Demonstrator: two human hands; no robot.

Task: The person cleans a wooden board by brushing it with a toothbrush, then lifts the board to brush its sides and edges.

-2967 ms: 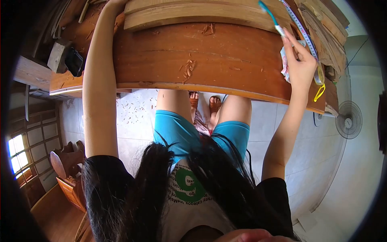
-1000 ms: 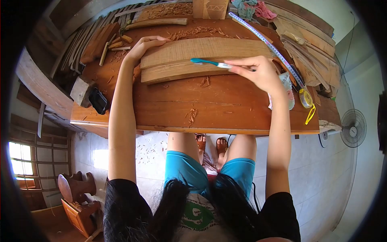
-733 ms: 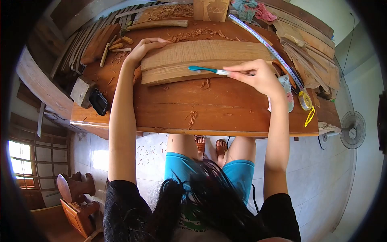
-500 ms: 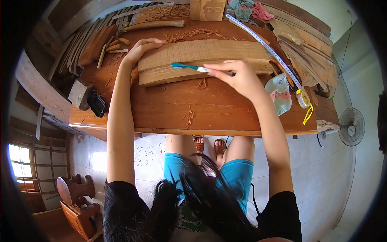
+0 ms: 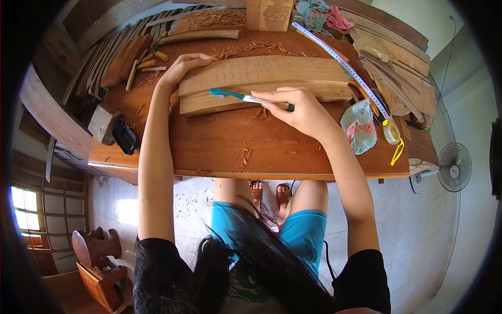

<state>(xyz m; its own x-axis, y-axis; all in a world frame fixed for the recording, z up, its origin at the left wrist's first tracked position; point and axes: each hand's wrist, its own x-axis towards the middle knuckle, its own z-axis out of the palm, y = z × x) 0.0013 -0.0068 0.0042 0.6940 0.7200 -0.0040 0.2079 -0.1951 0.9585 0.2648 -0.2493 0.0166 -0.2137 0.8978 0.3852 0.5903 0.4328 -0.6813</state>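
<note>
On brown bench (image 5: 209,152) strewn with shavings (image 5: 244,154): wooden block (image 5: 256,70). Pinching toothbrush (image 5: 236,96) in right hand (image 5: 304,109) over its near side — just shifted leftward, bringing bristles (image 5: 218,95) nearer left end; cannot judge contact. Resting left hand (image 5: 180,69) on far-left corner — cannot tell whether gripping.

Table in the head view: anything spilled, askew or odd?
Wood shavings lie scattered behind the board and near the front edge of the table, like unswept waste. The tape measure has its blade pulled out, not retracted. The toothbrush in the right hand looks odd among timber. No clear damage shows.
</note>
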